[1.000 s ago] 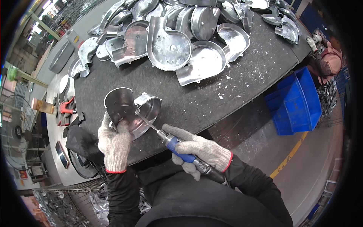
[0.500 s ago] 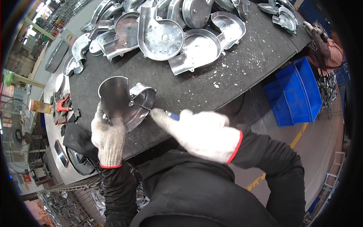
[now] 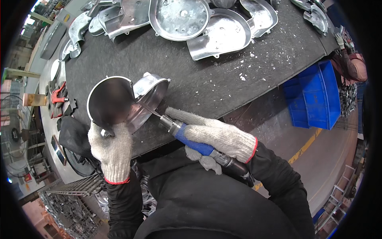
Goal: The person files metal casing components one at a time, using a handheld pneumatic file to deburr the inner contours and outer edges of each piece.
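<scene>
In front of me a cast silver metal housing (image 3: 153, 89), with a round bowl and a curved side duct, is tilted up on the dark bench mat (image 3: 175, 59). My left hand (image 3: 111, 153), in a white knit glove with a red cuff edge, grips the bowl's near rim; some fingers are hidden. A matching glove covers my right hand (image 3: 223, 139), wrapped round a blue-and-black air die grinder (image 3: 193, 140). One finger stretches forward along the tool. Its thin bit reaches the edge where bowl and duct meet; exact contact cannot be made out.
Several similar housings (image 3: 181, 20) lie across the far side, with bright metal chips (image 3: 242, 75) scattered nearby. Blue bins (image 3: 314, 95) stand to the right, beyond the bench edge. Another person (image 3: 352, 65) is at the far right. A red-handled tool (image 3: 59, 97) and a phone (image 3: 59, 150) lie left.
My right hand has rolled over, bringing the grinder's body into sight. The bit stays at the housing's inner edge. The view has shifted, with the far housings higher in the picture.
</scene>
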The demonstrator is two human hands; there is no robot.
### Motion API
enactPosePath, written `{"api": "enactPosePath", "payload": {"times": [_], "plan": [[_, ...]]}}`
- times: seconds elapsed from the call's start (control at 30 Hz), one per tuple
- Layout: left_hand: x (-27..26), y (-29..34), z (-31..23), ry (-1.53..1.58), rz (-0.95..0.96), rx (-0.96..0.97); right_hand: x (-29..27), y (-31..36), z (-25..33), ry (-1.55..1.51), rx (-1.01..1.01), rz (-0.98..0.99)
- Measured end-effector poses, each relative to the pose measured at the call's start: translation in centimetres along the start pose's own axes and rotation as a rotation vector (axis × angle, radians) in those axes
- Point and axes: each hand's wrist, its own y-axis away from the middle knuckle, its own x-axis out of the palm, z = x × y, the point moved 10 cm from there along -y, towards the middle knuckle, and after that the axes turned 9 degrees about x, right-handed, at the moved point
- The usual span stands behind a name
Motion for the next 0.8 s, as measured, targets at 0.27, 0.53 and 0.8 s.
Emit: {"api": "enactPosePath", "payload": {"times": [0.27, 0.53, 0.8], "plan": [[-0.2, -0.1, 0.7, 0.028, 0.053, -0.146, 0.9, 1.0, 1.4, 0.527, 0.1, -0.237], [0.4, -0.6, -0.4, 0.004, 0.087, -0.138, 2.4, 3.6, 5.3, 1.479, -0.364, -0.647], [-0.1, -0.2, -0.8, -0.051, 0.052, -0.167, 4.0, 4.8, 5.8, 1.891, -0.368, -0.914]]}}
